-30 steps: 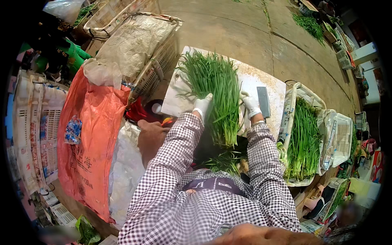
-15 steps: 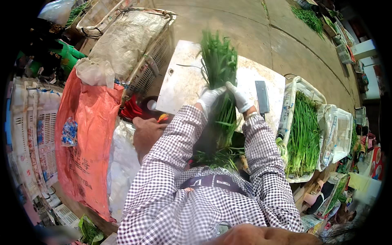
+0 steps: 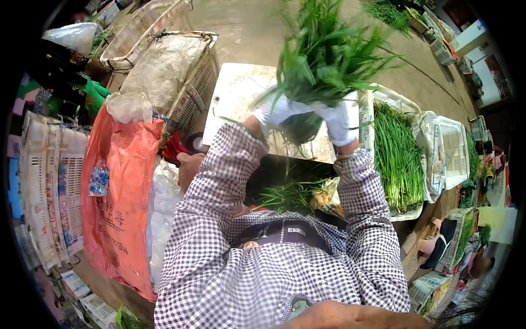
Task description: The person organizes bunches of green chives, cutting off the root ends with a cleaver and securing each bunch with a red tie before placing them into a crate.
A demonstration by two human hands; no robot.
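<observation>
A thick bunch of green chives (image 3: 326, 63) is raised over a white board (image 3: 235, 90), its leafy tops pointing away from me and blurred by motion. My left hand (image 3: 280, 113), in a white glove, is closed around the bunch from the left. My right hand (image 3: 338, 122), gloved too, grips it from the right. The cut or root ends face me between the wrists. Under the board's near edge lie loose green leaves (image 3: 282, 196) with a yellowish, crumpled scrap (image 3: 327, 194) beside them.
Right of the board stands a white crate (image 3: 366, 123) full of chives (image 3: 399, 159). On the left are an orange woven sack (image 3: 123, 197), a covered crate (image 3: 164, 68) and stacked white crates (image 3: 49, 186). A bare hand or foot (image 3: 190, 169) shows beside my left sleeve.
Both hands have lifted the bunch up and away from the board, and its tops have fanned out to the right. The dark flat rectangular object on the board is now hidden.
</observation>
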